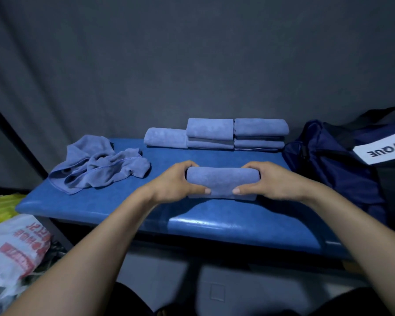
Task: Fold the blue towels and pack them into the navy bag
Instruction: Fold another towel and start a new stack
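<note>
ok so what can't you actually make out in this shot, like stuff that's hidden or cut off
- Navy bag, head view: right side cut by the frame edge; its opening and contents are not visible.
- Bag label: lettering cut off by the frame edge.
- Folded towel: both ends covered by the left hand and right hand.
- Crumpled towels: count unclear, bunched together.

Bench (214, 221): blue padded top, glossy along the near edge.
Lying on it:
- folded towel (221, 181), near centre;
- crumpled towels (100, 166), loose heap at the left;
- single folded towel (165, 137), far edge;
- two stacks of folded towels (236, 133), side by side, just right of it;
- navy bag (333, 165), right end.
</note>
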